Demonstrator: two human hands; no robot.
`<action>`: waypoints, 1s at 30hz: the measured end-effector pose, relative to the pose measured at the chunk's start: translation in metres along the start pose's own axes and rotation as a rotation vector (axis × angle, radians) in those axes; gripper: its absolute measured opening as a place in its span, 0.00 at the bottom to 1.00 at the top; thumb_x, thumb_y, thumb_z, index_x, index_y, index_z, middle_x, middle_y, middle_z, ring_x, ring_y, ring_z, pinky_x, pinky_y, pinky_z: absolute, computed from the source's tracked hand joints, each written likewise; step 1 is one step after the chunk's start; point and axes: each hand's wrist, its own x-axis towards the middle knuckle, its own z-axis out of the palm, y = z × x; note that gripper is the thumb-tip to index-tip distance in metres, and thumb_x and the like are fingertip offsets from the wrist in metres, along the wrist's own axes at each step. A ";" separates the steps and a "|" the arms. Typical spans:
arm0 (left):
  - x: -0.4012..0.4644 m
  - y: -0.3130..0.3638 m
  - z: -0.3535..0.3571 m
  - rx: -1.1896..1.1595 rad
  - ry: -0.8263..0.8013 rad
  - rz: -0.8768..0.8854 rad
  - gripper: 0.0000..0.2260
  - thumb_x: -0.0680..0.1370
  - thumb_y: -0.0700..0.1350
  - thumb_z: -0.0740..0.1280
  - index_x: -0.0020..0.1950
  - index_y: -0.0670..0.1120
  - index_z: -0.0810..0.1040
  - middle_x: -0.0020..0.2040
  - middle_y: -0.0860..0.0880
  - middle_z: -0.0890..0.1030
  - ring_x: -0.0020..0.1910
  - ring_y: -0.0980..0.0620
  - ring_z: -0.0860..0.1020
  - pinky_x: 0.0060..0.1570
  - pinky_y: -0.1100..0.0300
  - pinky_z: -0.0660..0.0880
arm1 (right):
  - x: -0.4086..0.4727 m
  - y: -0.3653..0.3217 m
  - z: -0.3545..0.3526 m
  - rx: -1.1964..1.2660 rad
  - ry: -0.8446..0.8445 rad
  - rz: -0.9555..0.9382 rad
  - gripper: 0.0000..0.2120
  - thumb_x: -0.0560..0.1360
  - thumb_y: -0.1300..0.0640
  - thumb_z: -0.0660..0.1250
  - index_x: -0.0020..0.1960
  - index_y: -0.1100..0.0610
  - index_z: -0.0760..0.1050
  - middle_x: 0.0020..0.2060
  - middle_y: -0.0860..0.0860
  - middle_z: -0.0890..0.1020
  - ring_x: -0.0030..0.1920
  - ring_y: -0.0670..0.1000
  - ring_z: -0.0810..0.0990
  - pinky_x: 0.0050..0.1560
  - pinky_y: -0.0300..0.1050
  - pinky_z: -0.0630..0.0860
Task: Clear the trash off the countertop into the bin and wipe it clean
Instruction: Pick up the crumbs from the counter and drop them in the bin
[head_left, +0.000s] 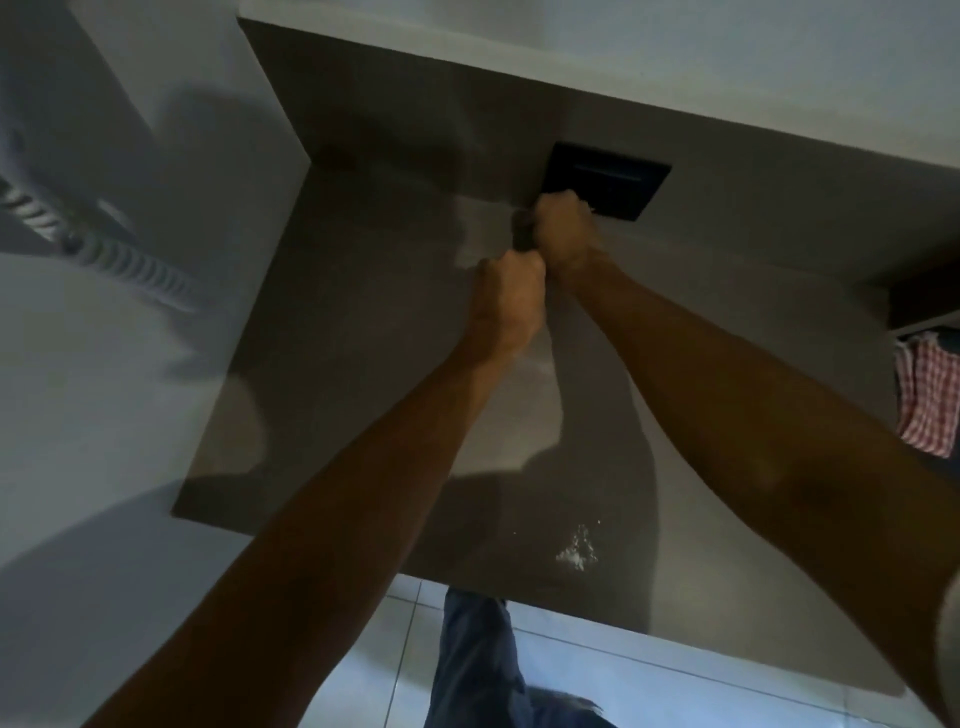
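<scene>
The grey countertop (363, 364) fills the view from above. Both my arms reach across it to a black rectangular flap (608, 179) set in the surface near the back wall. My right hand (563, 228) is a closed fist at the flap's front left corner, with small white scraps of trash showing at its fingers. My left hand (509, 296) is also fisted, just in front of and touching the right. A small dark object (522, 234) sits between the two hands; blur hides what it is. A patch of white crumbs (576, 553) lies near the counter's front edge.
A red and white checked cloth (930, 397) hangs at the right edge below a shelf. A coiled grey hose (104, 249) runs along the white wall on the left. Tiled floor (675, 691) and my trouser leg (478, 660) show below the counter's front edge.
</scene>
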 end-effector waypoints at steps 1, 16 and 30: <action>0.000 -0.001 -0.004 -0.020 0.001 -0.010 0.11 0.81 0.36 0.62 0.58 0.40 0.83 0.57 0.38 0.85 0.58 0.38 0.83 0.58 0.46 0.79 | 0.002 -0.002 0.002 -0.018 0.019 0.008 0.13 0.83 0.69 0.57 0.58 0.68 0.79 0.57 0.65 0.82 0.57 0.64 0.82 0.55 0.54 0.80; -0.124 -0.003 0.012 -0.633 0.046 -0.269 0.07 0.71 0.41 0.75 0.48 0.44 0.89 0.46 0.44 0.90 0.47 0.46 0.88 0.52 0.53 0.84 | -0.163 0.074 0.023 0.425 0.126 0.012 0.11 0.71 0.69 0.69 0.51 0.65 0.86 0.54 0.58 0.87 0.56 0.58 0.85 0.54 0.34 0.73; -0.138 -0.019 0.011 -0.595 0.319 -0.206 0.05 0.72 0.40 0.73 0.45 0.45 0.88 0.41 0.45 0.89 0.39 0.47 0.86 0.44 0.56 0.84 | -0.042 0.040 -0.001 -0.009 0.025 -0.181 0.18 0.76 0.68 0.64 0.66 0.66 0.76 0.66 0.62 0.77 0.64 0.62 0.77 0.63 0.50 0.75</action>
